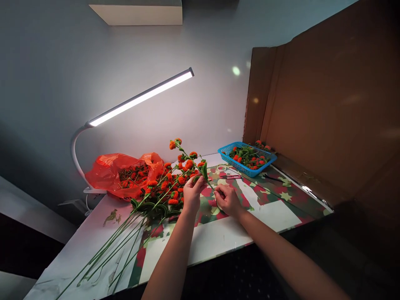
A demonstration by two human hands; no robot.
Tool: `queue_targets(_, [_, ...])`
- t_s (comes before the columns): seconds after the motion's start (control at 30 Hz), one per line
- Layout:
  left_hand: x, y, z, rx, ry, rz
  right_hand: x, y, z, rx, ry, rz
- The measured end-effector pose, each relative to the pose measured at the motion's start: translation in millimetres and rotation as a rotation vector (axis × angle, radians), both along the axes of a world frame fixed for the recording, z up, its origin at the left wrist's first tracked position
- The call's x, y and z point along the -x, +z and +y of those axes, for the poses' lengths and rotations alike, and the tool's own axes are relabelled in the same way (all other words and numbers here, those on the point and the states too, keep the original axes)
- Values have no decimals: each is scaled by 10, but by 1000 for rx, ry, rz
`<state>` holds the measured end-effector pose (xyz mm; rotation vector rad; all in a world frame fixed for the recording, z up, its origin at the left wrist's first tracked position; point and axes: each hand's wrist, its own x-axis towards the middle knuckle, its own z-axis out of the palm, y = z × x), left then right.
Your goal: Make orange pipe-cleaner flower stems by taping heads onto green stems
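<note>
My left hand (191,194) is closed around a green stem of an artificial flower sprig (186,160) with orange blossoms, held upright above the table. My right hand (228,200) is closed in a pinch on the lower part of the same stem, just right of the left hand. A pile of finished orange flower stems (146,208) lies to the left, long green stalks pointing toward the table's near left edge.
An orange plastic bag (120,175) of blossoms lies at the back left under a lit desk lamp (140,98). A blue basket (246,158) of flower parts, scissors (230,177) and a tape roll (221,168) sit at the back right. Brown cardboard (328,108) stands to the right.
</note>
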<state>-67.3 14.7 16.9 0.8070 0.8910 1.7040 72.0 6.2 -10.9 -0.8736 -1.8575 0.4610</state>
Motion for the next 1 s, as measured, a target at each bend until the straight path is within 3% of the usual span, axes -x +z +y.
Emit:
queue_targets(0.3, [7, -90, 49, -75, 90, 127, 6, -22, 4, 38, 54, 10])
queue_targets(0.37, [0, -80, 21, -111, 169, 199, 7, -25, 8, 19, 30, 4])
queue_targets(0.5, [-6, -12, -71, -276, 459, 569, 22, -31, 16, -28, -5, -25])
queue_targets(0.6, [4, 20, -97, -351, 570, 863, 42, -40, 20, -59, 1, -46])
queue_targets(0.77, [18, -11, -58, -366, 601, 1239, 61, -54, 20, -85, 6, -83])
queue_targets(1.0, [16, -27, -46, -349, 594, 1333, 65, -54, 14, -77, 2, -99])
